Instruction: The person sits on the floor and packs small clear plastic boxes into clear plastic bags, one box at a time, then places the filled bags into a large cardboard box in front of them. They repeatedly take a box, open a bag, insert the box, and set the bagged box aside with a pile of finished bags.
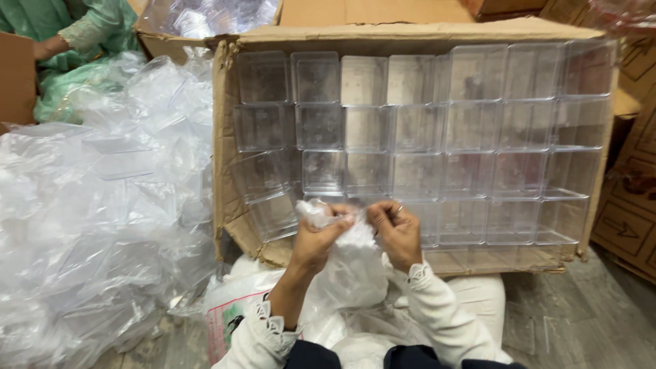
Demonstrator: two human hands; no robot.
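My left hand and my right hand are raised close together in front of a big cardboard box. Both pinch the top of a thin clear plastic bag that hangs down between them over my lap. The box lies open toward me and is filled with rows of clear square plastic containers stacked side by side. The nearest containers sit just behind my fingers. White cuffed sleeves cover both my wrists.
A large heap of crumpled clear plastic bags covers the floor at left. A white sack lies by my knees. Another person in green clothing sits at the far left. More cardboard boxes stand at right and behind.
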